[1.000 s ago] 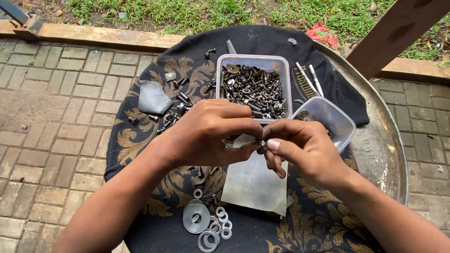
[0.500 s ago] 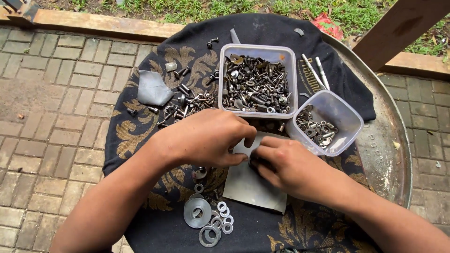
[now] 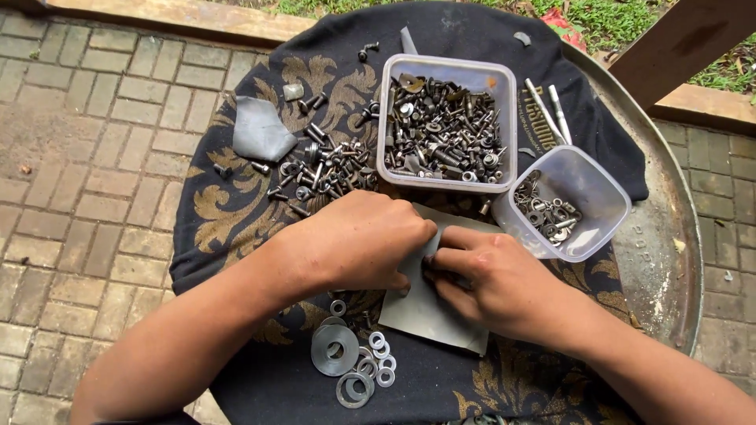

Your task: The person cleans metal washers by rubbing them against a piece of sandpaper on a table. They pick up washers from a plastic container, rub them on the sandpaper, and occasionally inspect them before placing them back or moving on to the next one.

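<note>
1. A larger clear square tub [image 3: 446, 126] is set at the far side of a dark gold-patterned cloth [image 3: 236, 205], and it is filled with grey bolts and screws.
2. A smaller clear tub [image 3: 573, 203] is tilted just to the right of the larger one (its rim nearly touches it), and a shallow layer of nuts and washers is held inside.
3. A white printed mark on the cloth is seen just right of the larger tub, beside two thin metal rods [image 3: 551, 106]; it is partly covered.
4. A loose pile of bolts [image 3: 323, 169] is spread on the cloth left of the larger tub, with a torn grey scrap [image 3: 260, 130] beyond it.
5. A grey flat sheet [image 3: 429, 307] is laid near the middle of the cloth, below both tubs and beneath the hands.
6. The left hand [image 3: 358, 240] is curled knuckles-up over the sheet's left edge; whether anything is gripped cannot be told.
7. The right hand [image 3: 492, 275] is bent with its fingertips pressed to the sheet, touching the left hand; a held item cannot be made out.
8. A group of flat washers [image 3: 350, 358] is laid nearer the person, just left of the sheet.
9. The cloth is draped over a round metal tray [image 3: 669, 252] above brick paving.
</note>
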